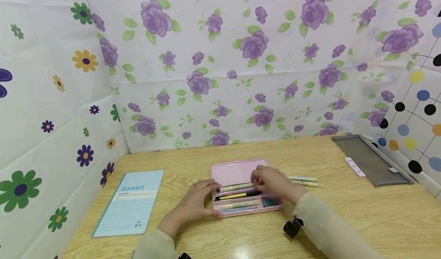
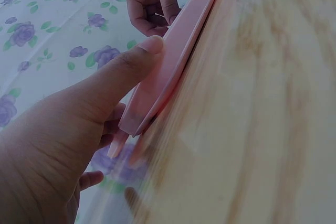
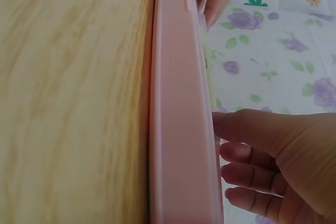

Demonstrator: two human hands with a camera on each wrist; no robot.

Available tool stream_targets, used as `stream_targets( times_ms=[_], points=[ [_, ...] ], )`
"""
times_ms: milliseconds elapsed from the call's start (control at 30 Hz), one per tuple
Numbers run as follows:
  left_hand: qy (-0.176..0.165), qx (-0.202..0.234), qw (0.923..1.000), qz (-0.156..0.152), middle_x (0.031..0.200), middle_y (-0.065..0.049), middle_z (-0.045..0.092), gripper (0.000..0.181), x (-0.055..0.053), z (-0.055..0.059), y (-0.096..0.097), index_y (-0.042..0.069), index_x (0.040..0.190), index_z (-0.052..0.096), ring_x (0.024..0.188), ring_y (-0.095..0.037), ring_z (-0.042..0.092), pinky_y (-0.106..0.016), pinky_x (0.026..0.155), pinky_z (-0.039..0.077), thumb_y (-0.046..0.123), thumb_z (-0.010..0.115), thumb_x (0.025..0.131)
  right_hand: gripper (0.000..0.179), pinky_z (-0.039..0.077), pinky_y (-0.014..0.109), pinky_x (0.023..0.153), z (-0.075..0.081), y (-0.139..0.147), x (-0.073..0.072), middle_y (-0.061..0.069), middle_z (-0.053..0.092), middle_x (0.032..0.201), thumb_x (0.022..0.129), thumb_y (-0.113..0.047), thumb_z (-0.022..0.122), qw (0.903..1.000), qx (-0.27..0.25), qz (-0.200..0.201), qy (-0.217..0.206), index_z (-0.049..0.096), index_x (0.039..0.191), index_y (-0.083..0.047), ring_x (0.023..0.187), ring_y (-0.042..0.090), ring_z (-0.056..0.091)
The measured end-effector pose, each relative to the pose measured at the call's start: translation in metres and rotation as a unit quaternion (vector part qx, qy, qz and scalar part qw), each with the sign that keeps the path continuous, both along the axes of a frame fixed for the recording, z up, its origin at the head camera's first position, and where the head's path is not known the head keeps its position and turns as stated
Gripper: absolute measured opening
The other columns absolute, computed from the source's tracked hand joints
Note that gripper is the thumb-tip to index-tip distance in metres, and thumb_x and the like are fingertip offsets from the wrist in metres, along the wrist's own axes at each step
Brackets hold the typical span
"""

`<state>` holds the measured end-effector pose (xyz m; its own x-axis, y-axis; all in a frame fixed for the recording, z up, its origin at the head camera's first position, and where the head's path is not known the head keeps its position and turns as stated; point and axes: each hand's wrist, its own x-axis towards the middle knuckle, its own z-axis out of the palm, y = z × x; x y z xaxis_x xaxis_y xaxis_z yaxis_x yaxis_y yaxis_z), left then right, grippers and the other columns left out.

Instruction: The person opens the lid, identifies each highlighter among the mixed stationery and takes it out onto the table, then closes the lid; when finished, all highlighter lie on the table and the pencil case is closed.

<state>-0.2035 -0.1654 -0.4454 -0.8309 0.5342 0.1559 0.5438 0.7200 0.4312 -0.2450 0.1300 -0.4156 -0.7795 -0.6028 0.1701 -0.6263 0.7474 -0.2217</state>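
Observation:
An open pink pencil case point(image 1: 253, 212) lies on the wooden table, its lid point(image 1: 237, 171) folded back against the far side. Several pens fill it, among them a yellow and black pen point(image 1: 237, 196), and a dark item point(image 1: 270, 202) sits in the small right compartment. My left hand point(image 1: 194, 201) grips the case's left end, thumb on the front wall point(image 2: 173, 61) and fingers round behind. Over the case's far right part, my right hand point(image 1: 272, 180) pinches the end of a pale yellow pen point(image 1: 237, 186); the case wall hides part of its fingertips in the right wrist view.
A light blue notebook point(image 1: 132, 205) lies to the left. Pale pens point(image 1: 304, 180) lie on the table just right of the case, partly behind my right hand. Farther right are a grey mesh pouch point(image 1: 375, 163) and a small pink and white strip point(image 1: 355, 167). Floral cloth point(image 1: 234, 79) hangs behind.

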Motion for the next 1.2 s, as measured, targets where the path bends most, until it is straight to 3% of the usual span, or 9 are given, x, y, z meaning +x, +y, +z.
stream_targets(
  times_ms=[400,933,1200],
  points=[
    [0.010,-0.007,0.9999,0.001,0.149,-0.005,0.044,0.086,-0.0025,-0.0006,-0.0001,0.021,0.140,0.050,0.138,-0.029,0.038,-0.055,0.116,0.027,0.063,0.074,0.069,0.012,0.043,0.017,0.058,-0.0016,-0.0005,0.0009,-0.004,0.055,0.080,0.082,-0.018,0.076,0.9998,0.003,0.013,0.016,0.066,0.088,-0.014,0.066,0.003,0.045],
    [0.003,-0.003,1.0000,-0.002,0.149,-0.006,0.044,0.085,-0.0011,0.0019,0.0004,0.020,0.140,0.050,0.138,-0.029,0.038,-0.055,0.116,0.026,0.060,0.076,0.070,0.014,0.036,0.019,0.056,0.0056,-0.0083,0.0026,-0.005,0.047,0.074,0.083,-0.013,0.073,0.9995,0.028,-0.003,-0.013,0.059,0.080,-0.012,0.064,0.007,0.040],
    [0.002,-0.005,1.0000,0.000,0.149,-0.006,0.044,0.086,-0.0003,0.0014,-0.0001,0.019,0.140,0.050,0.139,-0.029,0.038,-0.055,0.117,0.026,0.062,0.075,0.070,0.013,0.037,0.018,0.056,0.0042,-0.0071,0.0031,-0.005,0.051,0.075,0.085,-0.016,0.073,0.9996,0.027,0.005,-0.012,0.060,0.081,-0.013,0.064,0.006,0.041]
  ],
)
